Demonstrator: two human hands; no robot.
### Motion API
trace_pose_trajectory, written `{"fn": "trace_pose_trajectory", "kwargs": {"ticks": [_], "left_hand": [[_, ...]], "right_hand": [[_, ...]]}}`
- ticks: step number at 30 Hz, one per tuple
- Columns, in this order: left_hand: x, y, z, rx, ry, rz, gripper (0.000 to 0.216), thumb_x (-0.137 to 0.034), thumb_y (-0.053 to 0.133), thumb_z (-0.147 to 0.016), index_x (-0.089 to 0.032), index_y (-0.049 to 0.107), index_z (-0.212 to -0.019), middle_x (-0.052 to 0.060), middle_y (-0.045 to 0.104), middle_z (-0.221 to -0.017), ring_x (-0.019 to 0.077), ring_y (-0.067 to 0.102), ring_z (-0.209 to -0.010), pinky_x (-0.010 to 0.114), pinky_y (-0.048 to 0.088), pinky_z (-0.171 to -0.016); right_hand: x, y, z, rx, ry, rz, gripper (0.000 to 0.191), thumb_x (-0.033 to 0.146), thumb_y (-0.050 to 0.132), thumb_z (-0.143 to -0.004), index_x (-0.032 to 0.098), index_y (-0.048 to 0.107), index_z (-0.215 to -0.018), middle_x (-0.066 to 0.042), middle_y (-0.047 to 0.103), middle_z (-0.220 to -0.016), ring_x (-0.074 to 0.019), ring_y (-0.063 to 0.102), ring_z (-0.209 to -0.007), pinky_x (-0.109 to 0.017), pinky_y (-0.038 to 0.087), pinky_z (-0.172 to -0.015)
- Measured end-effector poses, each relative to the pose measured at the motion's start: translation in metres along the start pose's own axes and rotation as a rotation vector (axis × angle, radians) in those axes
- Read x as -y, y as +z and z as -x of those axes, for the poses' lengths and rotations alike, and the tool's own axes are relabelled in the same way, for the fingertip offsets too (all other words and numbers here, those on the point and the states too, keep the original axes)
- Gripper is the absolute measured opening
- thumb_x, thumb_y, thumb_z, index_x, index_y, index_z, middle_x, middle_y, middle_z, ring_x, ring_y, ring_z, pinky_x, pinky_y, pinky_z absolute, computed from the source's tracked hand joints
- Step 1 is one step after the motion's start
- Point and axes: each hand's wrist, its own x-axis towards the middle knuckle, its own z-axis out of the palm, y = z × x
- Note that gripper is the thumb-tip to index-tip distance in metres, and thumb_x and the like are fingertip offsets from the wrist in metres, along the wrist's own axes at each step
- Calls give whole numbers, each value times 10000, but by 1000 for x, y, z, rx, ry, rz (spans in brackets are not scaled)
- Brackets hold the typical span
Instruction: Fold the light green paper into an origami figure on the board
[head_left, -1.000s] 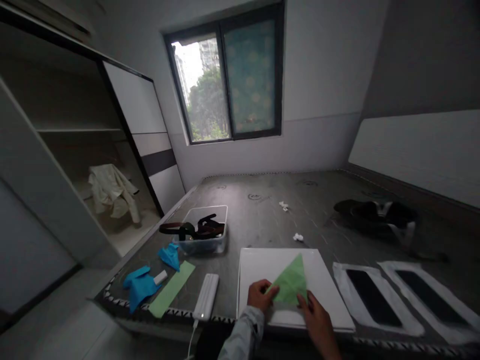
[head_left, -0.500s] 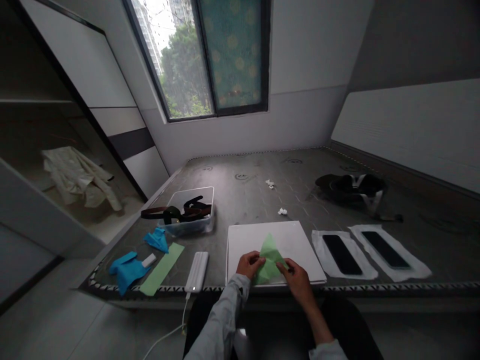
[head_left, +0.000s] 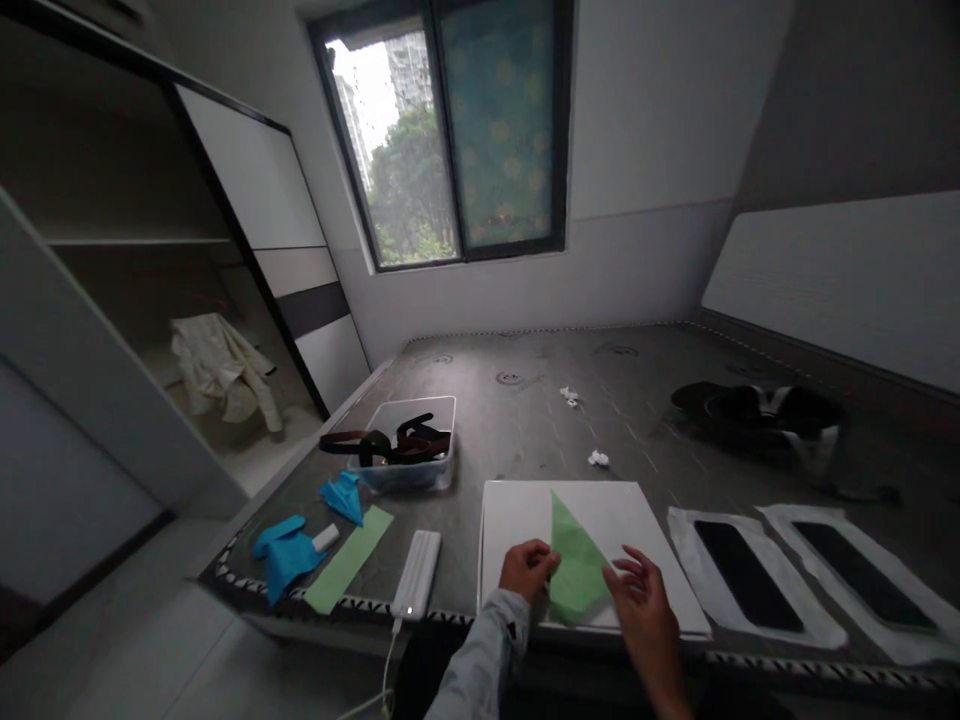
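Grey and dim, the bed surface (head_left: pixel 517 430) spreads out ahead of me to a pale wall (head_left: pixel 637 260), with a dark-framed window (head_left: pixel 450 130) towards eleven o'clock, reckoning from the green paper (head_left: pixel 577 575), with twelve straight ahead of me. That paper, folded to a point at its top, is between my hands, over the near half of a flat white box (head_left: pixel 517 510). With my left hand (head_left: pixel 529 570), at the paper's nine o'clock edge, I pinch it between thumb and fingertips; a light grey sleeve (head_left: pixel 487 640) covers that wrist. At three o'clock my right hand (head_left: pixel 646 605) has its thumb against the slanting edge and the other fingers fanned loosely; I cannot tell whether it truly grips.

Towards nine o'clock a white power bank (head_left: pixel 416 575) with a cable (head_left: pixel 388 665) lies near the box, and beyond it a green strip (head_left: pixel 350 560) and some crumpled blue paper (head_left: pixel 289 565). At ten a clear plastic tub (head_left: pixel 401 478) holds dark belts (head_left: pixel 424 445). Two small white scraps (head_left: pixel 598 458) lie near twelve. At two I see a dark cap (head_left: pixel 720 410), and at three two dark slabs (head_left: pixel 746 575), each on its own white sheet (head_left: pixel 821 630)
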Motion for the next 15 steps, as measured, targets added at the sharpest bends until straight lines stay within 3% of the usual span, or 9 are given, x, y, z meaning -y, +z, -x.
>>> {"fn": "trace_pose_trajectory", "kwargs": {"ticks": [1,3,5,7,12,15], "left_hand": [[0,0,-1,-31,2,-1,524,-631,737,-524,-158,532,-618,-75,446,-453,34,368,-386,174,326,-359],[-1,1,-2,-85,6,-1,543,-673,696,-547,-173,513,-654,-92,417,-457,31,333,-358,186,343,-329],[-1,1,-2,-94,7,-3,550,-681,691,-547,-174,513,-666,-90,431,-468,35,346,-357,192,370,-324],[-1,1,-2,-64,0,-6,558,-681,705,-532,-172,515,-658,-79,456,-472,37,370,-369,184,374,-331],[12,0,-5,13,1,19,596,-688,739,-488,-155,557,-683,-51,520,-485,51,443,-408,176,385,-371],[18,-1,-8,9,34,-3,621,-728,684,-541,-133,615,-705,-7,598,-538,72,509,-448,183,405,-404]], "right_hand": [[-2,1,-1,-62,-52,21,657,686,600,-681,167,573,-1082,-124,672,-1011,-208,645,-765,-304,554,-634],[-5,4,-2,-91,-169,100,585,697,571,-701,172,643,-949,-132,673,-980,-213,640,-745,-317,557,-622],[-7,9,-1,16,-287,151,515,682,538,-744,200,698,-830,-119,699,-932,-221,663,-763,-320,568,-647],[-9,16,2,135,-340,177,476,646,536,-769,225,730,-876,-105,733,-970,-231,696,-830,-316,586,-684],[-18,38,16,284,-291,227,498,567,577,-763,242,697,-1122,-70,712,-1156,-262,686,-1037,-310,583,-839],[-14,45,26,232,-193,206,484,560,557,-772,288,677,-1154,-32,731,-1113,-261,699,-1004,-286,590,-789]]}}
